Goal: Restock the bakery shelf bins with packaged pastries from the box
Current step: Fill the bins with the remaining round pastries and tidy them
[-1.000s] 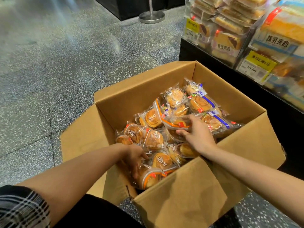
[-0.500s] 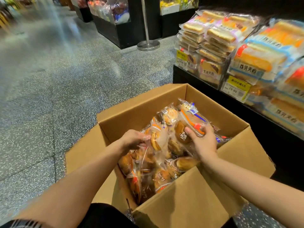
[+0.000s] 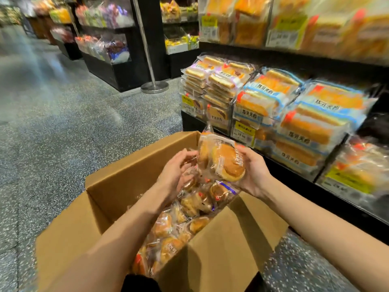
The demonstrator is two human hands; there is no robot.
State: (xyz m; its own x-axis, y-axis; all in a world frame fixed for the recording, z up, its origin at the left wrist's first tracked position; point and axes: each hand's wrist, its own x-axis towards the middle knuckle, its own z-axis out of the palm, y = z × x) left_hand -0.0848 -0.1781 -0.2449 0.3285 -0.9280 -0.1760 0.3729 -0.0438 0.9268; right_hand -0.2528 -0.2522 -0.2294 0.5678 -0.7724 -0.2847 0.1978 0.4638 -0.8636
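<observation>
An open cardboard box (image 3: 134,171) stands on the floor in front of me, with several clear-wrapped round pastries (image 3: 189,209) inside. Above the box, my two hands hold a bunch of these packaged pastries (image 3: 223,161) between them. My right hand (image 3: 252,171) cups the bunch from the right, fingers curled round a golden bun. My left hand (image 3: 176,171) grips the wrappers on the bunch's left side. The bakery shelf bins (image 3: 244,123) with stacked packaged sandwich cakes lie to the right, just beyond the box.
Yellow price tags (image 3: 244,132) hang on the clear bin fronts. An upper shelf (image 3: 294,53) with more packaged bread runs above. A metal stanchion post (image 3: 154,87) stands on the speckled floor (image 3: 63,133) behind the box. Other display stands (image 3: 109,66) line the aisle at back left.
Both hands gathered pastries inside the box and have lifted the bunch up above its rim. My view has tilted up toward the shelves.
</observation>
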